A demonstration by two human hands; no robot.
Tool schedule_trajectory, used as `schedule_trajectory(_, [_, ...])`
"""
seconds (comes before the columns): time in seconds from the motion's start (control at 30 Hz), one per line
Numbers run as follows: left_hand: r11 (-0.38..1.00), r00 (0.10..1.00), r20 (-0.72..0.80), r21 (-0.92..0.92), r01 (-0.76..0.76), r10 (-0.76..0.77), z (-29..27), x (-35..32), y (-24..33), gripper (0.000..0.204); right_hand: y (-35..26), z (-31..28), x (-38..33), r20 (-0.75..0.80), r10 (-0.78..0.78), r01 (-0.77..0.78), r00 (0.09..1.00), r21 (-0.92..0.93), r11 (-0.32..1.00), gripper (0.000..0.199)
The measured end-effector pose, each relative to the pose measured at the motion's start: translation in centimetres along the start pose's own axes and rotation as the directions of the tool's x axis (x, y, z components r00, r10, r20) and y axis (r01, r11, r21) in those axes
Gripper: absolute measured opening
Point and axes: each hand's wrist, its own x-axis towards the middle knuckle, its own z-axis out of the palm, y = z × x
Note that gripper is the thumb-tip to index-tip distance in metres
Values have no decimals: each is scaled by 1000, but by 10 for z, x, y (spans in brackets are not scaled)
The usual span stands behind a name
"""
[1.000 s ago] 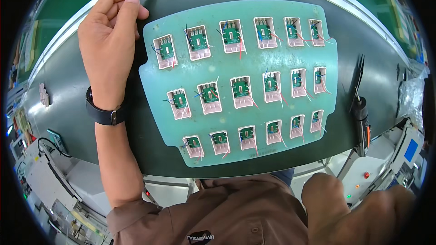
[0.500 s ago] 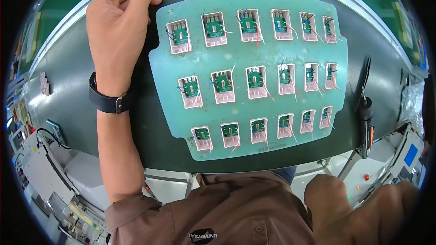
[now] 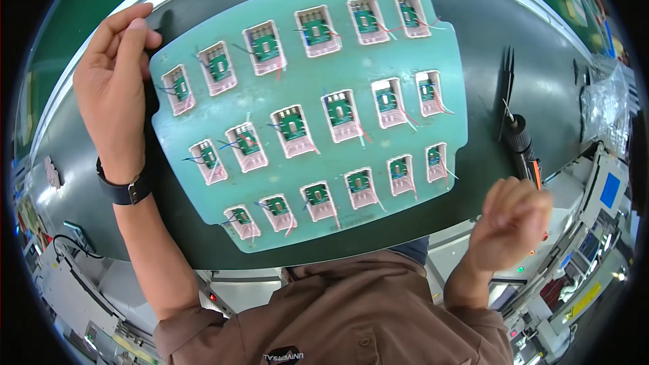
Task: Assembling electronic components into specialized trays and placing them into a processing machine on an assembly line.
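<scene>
A translucent green tray [image 3: 277, 98] lies on the dark table, holding several small white plastic cases in three rows. Inside each case is a green circuit board [image 3: 291, 124] with thin red, white and blue wires sticking out. My left hand [image 3: 115, 91] rests just beyond the tray's upper left corner, fingers curled inward and nothing visible in them; whether it touches the tray I cannot tell. Near the table's front right edge is my right hand [image 3: 512, 222], raised with bent fingers, slightly blurred; what it may hold is hidden.
A black-handled screwdriver [image 3: 519, 138] and black tweezers [image 3: 508, 71] are right of the tray. Clear plastic wrap [image 3: 604, 105] sits at the far right. A small pale piece [image 3: 51, 172] lies at the left. Machine frames flank the table.
My right hand has risen from the lower right toward the table's front edge. The view has shifted; the tray now appears further left and tilted. My left hand stays by its upper left corner.
</scene>
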Motion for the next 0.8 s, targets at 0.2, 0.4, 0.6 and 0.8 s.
schedule_trajectory(0.2, [997, 997, -30, 31, 65, -64, 2, 2, -1, 24, 38, -22, -10, 41, -142, 146, 989, -412, 900, 14])
schedule_trajectory(0.4, [999, 999, -30, 33, 31, -30, -3, 4, -7, 25, 39, -22, -9, 128, -162, 203, 979, -471, 858, 12])
schedule_trajectory(0.6, [998, 999, -30, 48, 28, -27, -6, 5, -10, 26, 43, -23, -8, 155, -226, 273, 962, -475, 837, 11])
schedule_trajectory(0.8, [999, 999, -33, 30, 41, -40, -7, 7, -12, 25, 43, -24, -8, 167, -219, 273, 961, -462, 844, 11])
